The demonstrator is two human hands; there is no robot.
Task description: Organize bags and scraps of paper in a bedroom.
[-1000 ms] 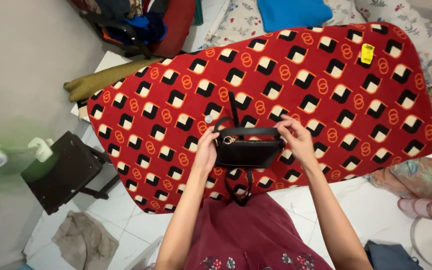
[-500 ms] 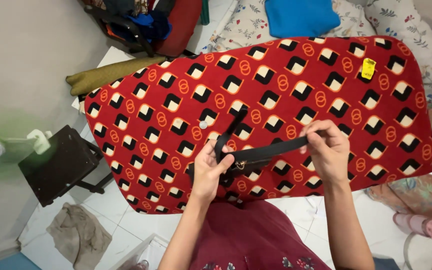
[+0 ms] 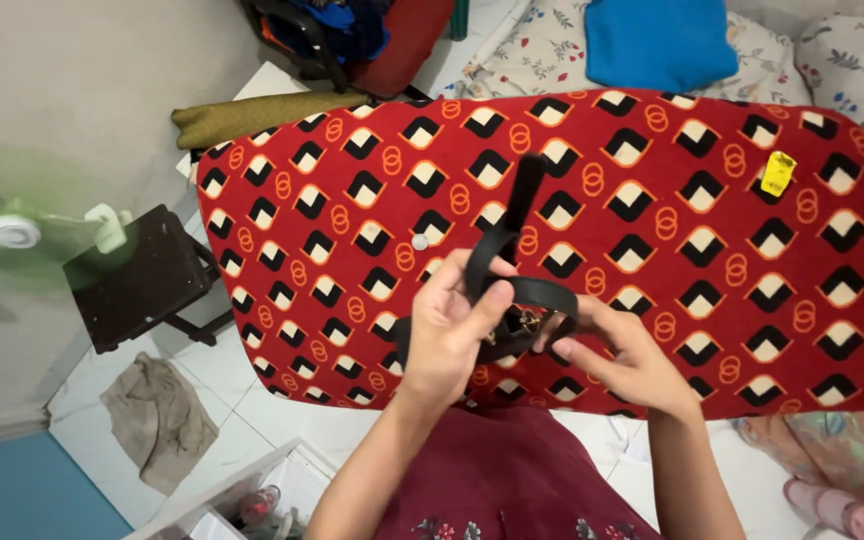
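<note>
both hands work over the red patterned board (image 3: pixel 652 200). the left hand (image 3: pixel 447 335) pinches the black strap (image 3: pixel 512 235) where it loops, the right hand (image 3: pixel 622 360) grips the small black bag (image 3: pixel 512 335) from the other side, held just above the board's near edge.

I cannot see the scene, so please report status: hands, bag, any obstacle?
Left hand grips the black strap. Right hand holds the black bag at its clasp. Both above the red board. Nothing in the way.
</note>
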